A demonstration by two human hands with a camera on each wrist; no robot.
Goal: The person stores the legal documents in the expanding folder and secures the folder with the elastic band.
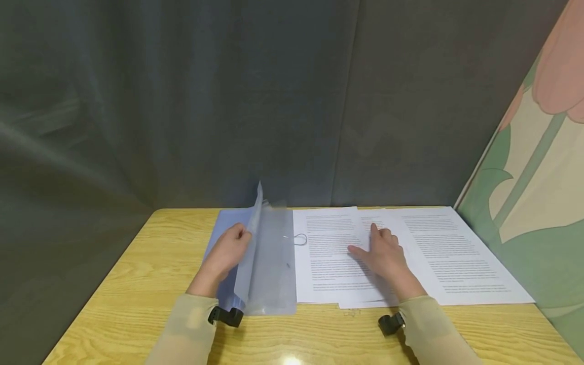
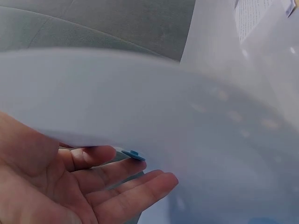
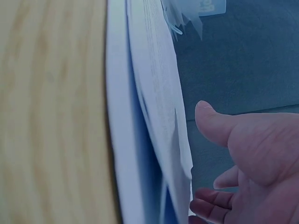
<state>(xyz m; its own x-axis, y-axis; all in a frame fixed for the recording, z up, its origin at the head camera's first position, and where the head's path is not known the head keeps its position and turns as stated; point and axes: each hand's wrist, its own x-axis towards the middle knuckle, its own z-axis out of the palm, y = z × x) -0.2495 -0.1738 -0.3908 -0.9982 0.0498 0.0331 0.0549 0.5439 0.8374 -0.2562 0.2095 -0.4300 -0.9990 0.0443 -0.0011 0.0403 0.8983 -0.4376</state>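
Observation:
A translucent plastic folder (image 1: 274, 274) lies spread on the left part of the table, with a bluish cover (image 1: 223, 220) at its left. Between them a plastic flap (image 1: 251, 253) stands raised, and my left hand (image 1: 226, 248) pinches its edge. A small blue snap button (image 2: 134, 154) shows by the fingers in the left wrist view. My right hand (image 1: 385, 256), thumb and fingers spread, is over overlapping printed sheets (image 1: 330, 253); whether it presses on them I cannot tell. In the right wrist view the stack's edge (image 3: 159, 93) has gaps between layers, beside the fingers.
A small loop (image 1: 300, 239) sits between folder and sheets. More printed paper (image 1: 456, 253) extends to the table's right side. The yellow wood table (image 1: 137, 284) meets a dark curtain (image 1: 296, 111) behind; a flower-patterned cloth (image 1: 538, 182) hangs at the right.

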